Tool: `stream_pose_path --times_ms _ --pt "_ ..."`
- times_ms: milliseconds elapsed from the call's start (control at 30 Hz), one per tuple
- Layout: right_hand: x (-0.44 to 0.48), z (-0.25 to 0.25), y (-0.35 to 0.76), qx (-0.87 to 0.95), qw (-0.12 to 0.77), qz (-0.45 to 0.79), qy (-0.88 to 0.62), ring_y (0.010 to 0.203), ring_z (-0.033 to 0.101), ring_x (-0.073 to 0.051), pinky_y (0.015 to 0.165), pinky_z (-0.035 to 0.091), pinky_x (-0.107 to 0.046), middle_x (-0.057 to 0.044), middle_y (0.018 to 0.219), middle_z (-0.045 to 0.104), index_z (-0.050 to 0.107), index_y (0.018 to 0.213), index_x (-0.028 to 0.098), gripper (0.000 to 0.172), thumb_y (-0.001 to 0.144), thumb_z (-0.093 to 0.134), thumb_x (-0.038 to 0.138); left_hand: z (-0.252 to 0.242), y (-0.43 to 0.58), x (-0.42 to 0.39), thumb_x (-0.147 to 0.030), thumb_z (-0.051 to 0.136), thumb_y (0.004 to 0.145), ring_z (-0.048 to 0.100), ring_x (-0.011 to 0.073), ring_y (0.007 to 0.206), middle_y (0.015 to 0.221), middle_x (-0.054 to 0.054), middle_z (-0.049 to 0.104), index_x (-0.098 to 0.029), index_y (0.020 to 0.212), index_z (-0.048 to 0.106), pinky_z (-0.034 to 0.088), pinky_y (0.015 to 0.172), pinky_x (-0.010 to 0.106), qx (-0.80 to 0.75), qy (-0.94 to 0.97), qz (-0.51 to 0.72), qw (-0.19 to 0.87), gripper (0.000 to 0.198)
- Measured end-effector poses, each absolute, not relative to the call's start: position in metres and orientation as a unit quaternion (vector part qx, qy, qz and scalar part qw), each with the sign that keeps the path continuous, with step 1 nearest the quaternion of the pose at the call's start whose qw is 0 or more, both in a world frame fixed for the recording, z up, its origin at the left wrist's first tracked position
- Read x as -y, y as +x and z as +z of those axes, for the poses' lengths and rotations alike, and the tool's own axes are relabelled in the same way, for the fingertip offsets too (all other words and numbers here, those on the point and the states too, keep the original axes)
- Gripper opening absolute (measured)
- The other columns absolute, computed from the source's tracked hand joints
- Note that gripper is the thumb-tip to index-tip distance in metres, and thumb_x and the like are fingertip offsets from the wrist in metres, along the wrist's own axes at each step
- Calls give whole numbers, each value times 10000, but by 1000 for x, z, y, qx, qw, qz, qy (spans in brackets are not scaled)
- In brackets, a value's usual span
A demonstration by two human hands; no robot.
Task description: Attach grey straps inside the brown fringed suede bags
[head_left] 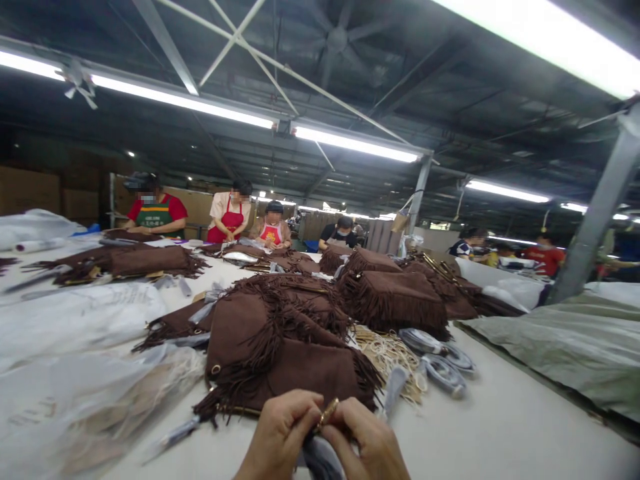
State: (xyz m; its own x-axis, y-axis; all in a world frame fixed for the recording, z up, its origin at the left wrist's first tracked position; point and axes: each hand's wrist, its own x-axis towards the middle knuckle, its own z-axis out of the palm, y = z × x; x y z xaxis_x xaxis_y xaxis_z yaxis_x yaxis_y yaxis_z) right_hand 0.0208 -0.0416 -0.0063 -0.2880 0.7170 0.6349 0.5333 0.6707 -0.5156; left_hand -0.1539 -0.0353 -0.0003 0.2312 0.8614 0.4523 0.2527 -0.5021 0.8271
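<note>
Factory hall, long fluorescent tubes (355, 144) overhead. Long white worktable (500, 427) below. On it, at least six brown suede fringed bags (295, 367), one tan cord bundle (387, 357), two coiled grey straps (445, 373). Four co-workers (230, 220) at far end. Left hand (277, 433) and right hand (365, 443) together, pinching small gold metal fitting (327, 413) just in front of nearest bag.
</note>
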Motion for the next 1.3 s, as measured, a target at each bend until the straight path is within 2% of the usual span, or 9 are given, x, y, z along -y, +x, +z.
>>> stream_pose_path --times_ms 133,267,400,567,700,900,1000,1100,1300 --pt "57 10 25 724 546 66 -416 643 585 -168 602 470 -251 -19 730 611 588 778 229 169 927 559 303 43 -153 36 -304 491 945 519 179 766 788 48 598 -191 642 595 383 668 266 -375 813 441 66 340" --pt "58 37 26 738 558 32 -378 869 620 -222 768 501 -309 -65 957 694 679 912 241 113 917 573 279 87 -137 42 -253 467 965 476 151 729 771 22 539 -185 648 554 357 639 253 -318 846 429 7 336" --pt "50 47 30 755 516 162 -370 722 592 -183 641 472 -263 -17 762 664 687 803 223 222 935 562 350 106 -131 41 -253 454 964 496 138 723 766 15 543 -176 638 540 376 654 245 -298 850 430 58 346" --pt "43 37 51 647 542 384 -375 526 517 -129 505 428 -240 14 614 610 671 825 187 328 824 685 514 56 -171 13 -235 536 889 573 182 863 946 41 639 -185 1021 596 439 768 271 -417 844 308 139 153" --pt "38 36 71 588 549 453 -385 416 414 -79 424 330 -210 16 575 629 616 785 186 405 725 767 557 -13 -205 -13 -153 618 788 567 242 945 1045 97 630 -182 907 597 439 838 341 -458 879 122 49 124" --pt "37 49 80 636 408 526 -390 414 310 -52 423 200 -202 23 587 626 603 743 183 314 764 737 466 -29 -214 -44 -173 440 887 515 173 706 712 22 577 -195 671 519 397 702 258 -463 866 162 98 232" --pt "31 48 71 676 335 524 -396 444 315 -62 438 212 -209 41 609 597 614 738 182 191 772 687 355 -5 -214 -58 -243 421 899 422 140 592 591 -27 448 -199 607 459 328 610 237 -463 853 196 141 298" --pt "22 41 50 747 304 448 -386 615 486 -122 574 355 -230 22 688 607 636 745 183 93 784 601 260 12 -214 -67 -308 406 901 368 126 575 591 -45 395 -199 616 435 288 585 236 -456 843 218 182 307" --pt "2 23 8 824 244 301 -414 752 578 -164 672 371 -250 19 727 637 610 708 196 137 753 521 103 2 -217 -85 -435 361 881 362 135 618 635 -42 374 -202 650 410 307 569 237 -476 805 249 250 332"
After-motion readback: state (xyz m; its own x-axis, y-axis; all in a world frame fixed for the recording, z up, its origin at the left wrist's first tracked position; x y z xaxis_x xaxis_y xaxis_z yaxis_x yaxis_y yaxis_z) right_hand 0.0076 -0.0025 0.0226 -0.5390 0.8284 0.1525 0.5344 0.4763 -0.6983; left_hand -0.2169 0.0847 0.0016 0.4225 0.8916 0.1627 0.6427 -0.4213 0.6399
